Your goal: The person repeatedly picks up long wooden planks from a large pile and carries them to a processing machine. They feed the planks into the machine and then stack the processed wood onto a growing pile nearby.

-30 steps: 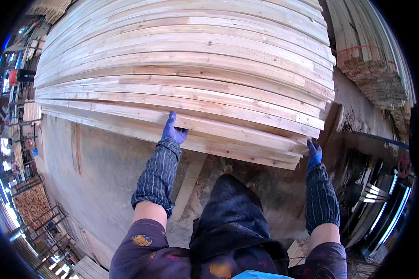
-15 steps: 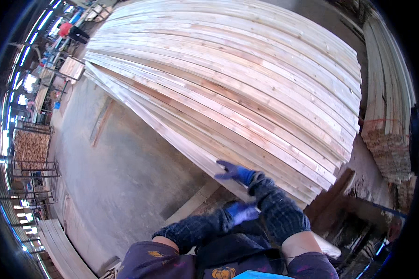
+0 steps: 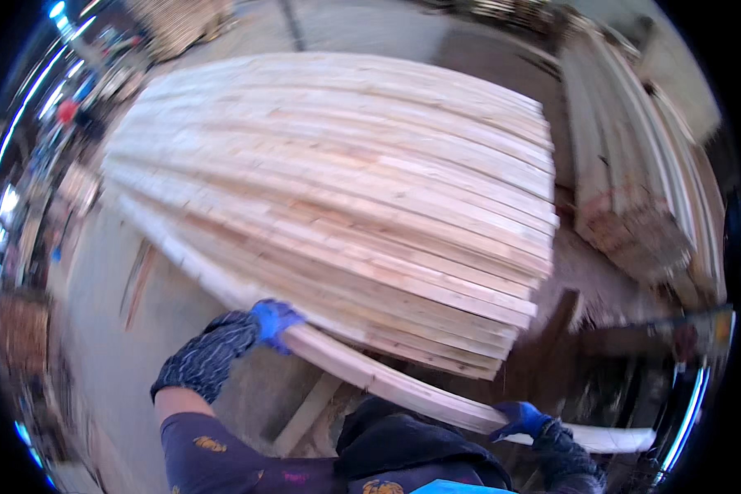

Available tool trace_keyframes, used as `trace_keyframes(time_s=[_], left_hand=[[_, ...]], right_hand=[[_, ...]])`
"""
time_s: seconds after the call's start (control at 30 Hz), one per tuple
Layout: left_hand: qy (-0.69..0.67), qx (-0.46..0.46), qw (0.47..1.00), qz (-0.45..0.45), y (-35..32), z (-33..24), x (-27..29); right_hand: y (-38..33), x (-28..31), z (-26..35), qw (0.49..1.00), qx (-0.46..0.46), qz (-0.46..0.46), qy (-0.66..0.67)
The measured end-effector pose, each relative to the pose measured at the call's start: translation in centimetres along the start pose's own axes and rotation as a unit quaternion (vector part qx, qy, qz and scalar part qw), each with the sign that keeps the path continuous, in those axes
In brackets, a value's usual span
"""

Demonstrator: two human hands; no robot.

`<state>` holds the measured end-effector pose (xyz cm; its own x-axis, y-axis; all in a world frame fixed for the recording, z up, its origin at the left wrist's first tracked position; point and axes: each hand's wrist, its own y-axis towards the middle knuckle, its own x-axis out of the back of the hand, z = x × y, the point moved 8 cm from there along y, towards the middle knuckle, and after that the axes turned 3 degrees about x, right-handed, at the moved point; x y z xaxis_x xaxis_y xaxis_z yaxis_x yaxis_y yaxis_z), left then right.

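Observation:
A long pale wooden board (image 3: 370, 380) runs along the near side of a broad stack of boards (image 3: 370, 165). Its right end sticks out past the stack and its far end reaches the stack's far left. Around its middle is my left hand (image 3: 276, 326), in a blue glove, fingers closed over the wood. My right hand (image 3: 519, 420), also gloved, grips the same board closer to its right end. Between the two hands a gap shows between this board and the stack's near edge. Motion blurs the picture somewhat.
Bundled lumber (image 3: 626, 181) lies on the floor at the right. A dark beam (image 3: 556, 333) stands near the stack's right corner. Thin strips (image 3: 137, 284) lie on the floor to the left. A person in red (image 3: 67, 112) is far off at the upper left.
My left hand has gone out to the left and my right hand to the right, and both have taken hold of the board. The view has turned, shifting the stack down and left.

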<state>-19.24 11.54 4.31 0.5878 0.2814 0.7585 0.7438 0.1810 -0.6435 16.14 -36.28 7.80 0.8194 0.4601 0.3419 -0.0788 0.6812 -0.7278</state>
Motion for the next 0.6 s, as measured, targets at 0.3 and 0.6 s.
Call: trace_keyframes(time_s=[0.3, 0.6], left_hand=[[0.015, -0.120, 0.989, -0.083, 3.8, -7.0, -7.9], [0.033, -0.132, 0.954, -0.266, 1.3, -28.7, 4.9]], right_hand=[[-7.0, -4.2, -10.8, 0.964, -0.042, -0.210, -0.156], [-25.4, -2.4, -18.3, 0.807, -0.126, -0.503, -0.282]])
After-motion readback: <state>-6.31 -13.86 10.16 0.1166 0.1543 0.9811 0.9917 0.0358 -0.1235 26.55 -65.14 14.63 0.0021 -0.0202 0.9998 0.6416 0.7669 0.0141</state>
